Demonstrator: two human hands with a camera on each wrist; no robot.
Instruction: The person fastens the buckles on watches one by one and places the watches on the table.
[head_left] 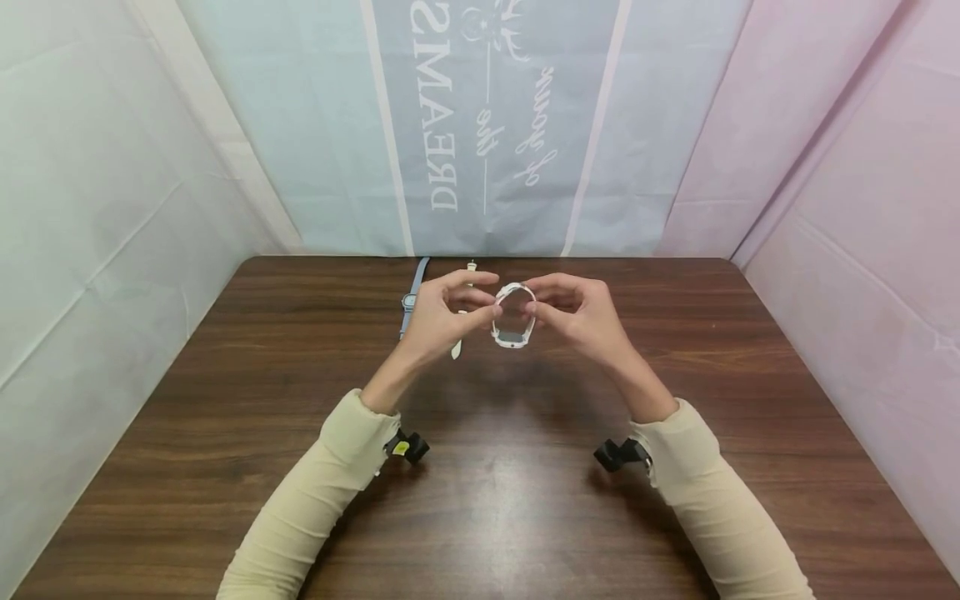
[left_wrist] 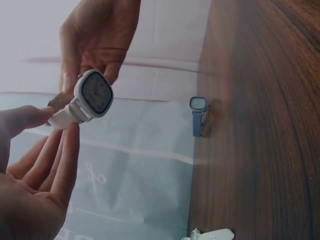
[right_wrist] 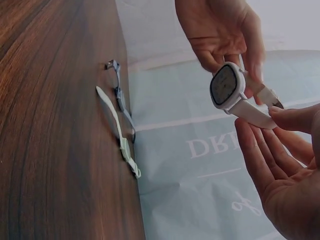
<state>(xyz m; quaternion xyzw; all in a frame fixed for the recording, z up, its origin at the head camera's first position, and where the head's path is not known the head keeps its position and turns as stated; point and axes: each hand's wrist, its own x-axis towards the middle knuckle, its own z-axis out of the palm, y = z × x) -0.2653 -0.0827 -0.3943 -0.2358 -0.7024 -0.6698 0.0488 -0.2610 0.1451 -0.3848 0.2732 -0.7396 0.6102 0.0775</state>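
A wristwatch with a white case and white strap [head_left: 513, 340] is held above the table, its strap curved into a loop. My left hand [head_left: 438, 312] pinches one side of the strap between thumb and fingers. On the opposite side, my right hand [head_left: 588, 321] pinches the other strap part. The watch's squarish dial [left_wrist: 96, 93] faces away from the strap loop and shows in both wrist views. Behind the left hand lie a blue wristwatch [right_wrist: 120, 97] and a pale, whitish wristwatch [right_wrist: 117, 125], both partly hidden by that hand in the head view.
The dark wood-grain table [head_left: 495, 500] ends at a hanging cloth [head_left: 487, 125] with mirrored lettering. Pale sheets [head_left: 97, 208] stand along the left and right sides. Both sleeves carry a small black wrist device [head_left: 622, 455].
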